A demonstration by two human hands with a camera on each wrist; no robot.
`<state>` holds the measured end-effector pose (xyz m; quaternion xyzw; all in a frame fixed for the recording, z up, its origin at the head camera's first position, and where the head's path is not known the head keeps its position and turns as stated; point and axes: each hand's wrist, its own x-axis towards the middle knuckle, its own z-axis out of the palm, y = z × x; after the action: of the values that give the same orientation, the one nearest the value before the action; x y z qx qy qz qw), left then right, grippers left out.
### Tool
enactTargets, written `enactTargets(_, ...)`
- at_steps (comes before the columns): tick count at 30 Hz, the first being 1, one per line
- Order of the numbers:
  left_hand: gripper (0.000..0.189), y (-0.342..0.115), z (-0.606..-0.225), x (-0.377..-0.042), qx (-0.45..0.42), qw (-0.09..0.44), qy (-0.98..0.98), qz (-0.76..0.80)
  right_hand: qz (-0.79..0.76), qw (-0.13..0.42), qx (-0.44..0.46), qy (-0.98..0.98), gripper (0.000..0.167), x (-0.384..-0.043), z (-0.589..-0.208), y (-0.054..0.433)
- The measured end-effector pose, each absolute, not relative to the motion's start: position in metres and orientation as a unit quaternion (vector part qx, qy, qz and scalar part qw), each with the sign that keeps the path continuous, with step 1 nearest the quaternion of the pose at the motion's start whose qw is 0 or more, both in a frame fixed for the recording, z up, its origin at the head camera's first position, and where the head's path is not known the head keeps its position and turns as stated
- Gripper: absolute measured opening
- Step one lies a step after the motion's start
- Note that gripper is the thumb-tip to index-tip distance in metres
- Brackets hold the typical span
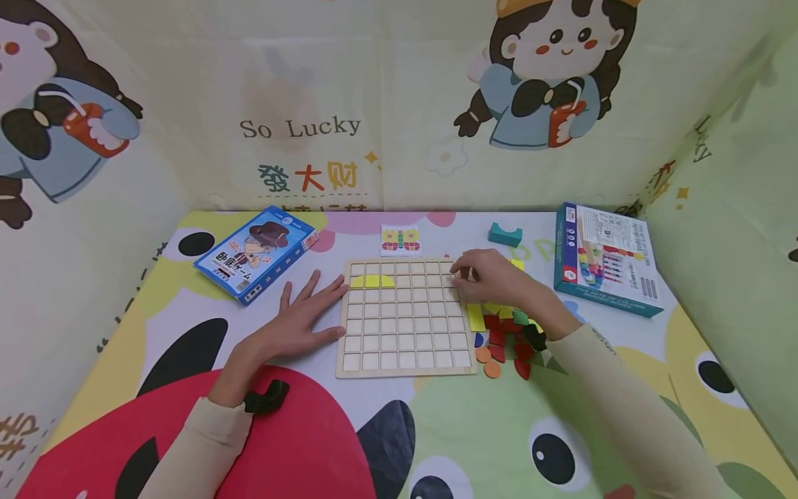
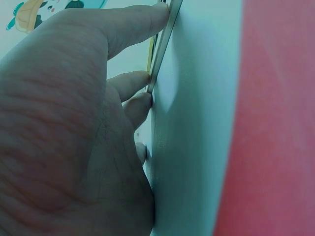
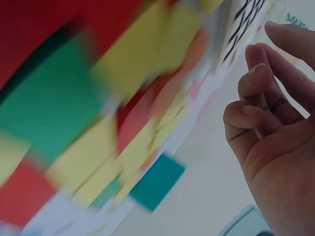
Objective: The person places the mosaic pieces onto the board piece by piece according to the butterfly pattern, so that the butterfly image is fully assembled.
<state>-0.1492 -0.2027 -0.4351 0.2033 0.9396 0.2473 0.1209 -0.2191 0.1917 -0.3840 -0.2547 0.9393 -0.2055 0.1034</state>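
Observation:
A wooden grid board (image 1: 406, 341) lies flat on the table with small square cells. Three yellow pieces (image 1: 372, 281) sit side by side in its second row from the top, at the left. My left hand (image 1: 299, 320) is spread beside the board, fingertips and thumb at its left edge; the left wrist view has those fingers (image 2: 133, 27) against the board's rim. Over the upper right corner of the board is my right hand (image 1: 489, 276). In the right wrist view its fingers (image 3: 242, 115) are loosely bent, thumb and index apart, with nothing seen between them.
A pile of red pieces (image 1: 497, 338), yellow, green and orange ones lies right of the board, partly under the right forearm. Behind the board is a butterfly card (image 1: 401, 240). A teal block (image 1: 505, 235), a blue box (image 1: 257, 253) and another box (image 1: 607, 256) stand around.

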Motion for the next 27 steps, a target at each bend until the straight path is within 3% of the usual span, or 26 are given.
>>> enactTargets(11, 0.088, -0.204, -0.433, -0.149, 0.206, 0.12, 0.939, 0.248, -0.191, 0.12, -0.254, 0.941, 0.024, -0.207, -0.383, 0.239)
enactTargets(27, 0.089, -0.202, -0.434, -0.149, 0.205, 0.119, 0.94, 0.246, -0.194, 0.118, -0.247, 0.942, 0.021, -0.208, -0.392, 0.236)
